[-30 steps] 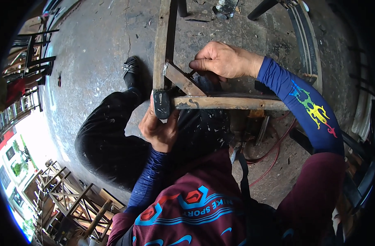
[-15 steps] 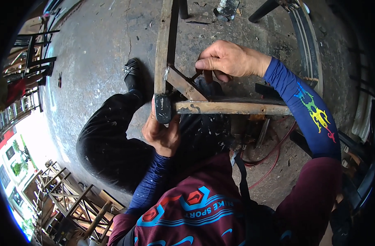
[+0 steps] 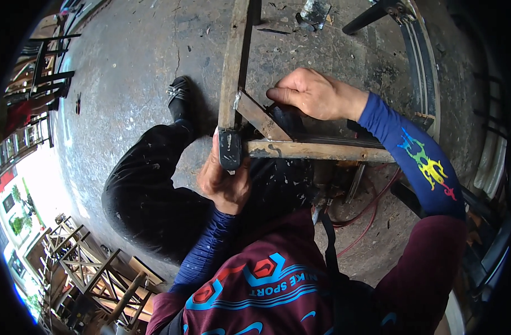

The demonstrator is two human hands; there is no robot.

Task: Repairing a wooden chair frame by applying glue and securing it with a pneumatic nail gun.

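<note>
A wooden frame with black-painted parts [image 3: 317, 149] lies across my lap, its rails meeting at a black corner end [image 3: 230, 149]. A short diagonal wooden brace [image 3: 261, 114] spans the inside of that corner. From below, my left hand [image 3: 226, 187] is closed around the corner end, thumb on its left side. Inside the frame, beside the brace, my right hand [image 3: 317, 95] is closed with thumb and curled fingers together. A thin dark piece shows near its fingertips, but what it holds is mostly hidden behind the hand.
A black leg [image 3: 367, 17] and a far rail [image 3: 420, 61] stand at upper right. Scraps [image 3: 314, 12] litter the concrete floor beyond the frame. A red hose [image 3: 373, 206] runs beneath on the right. Wooden furniture frames [image 3: 93, 262] are stacked at lower left.
The frame's corner has shifted slightly right, with my left hand staying on it. My right hand has turned and dropped a little, its fingers curling lower beside the brace.
</note>
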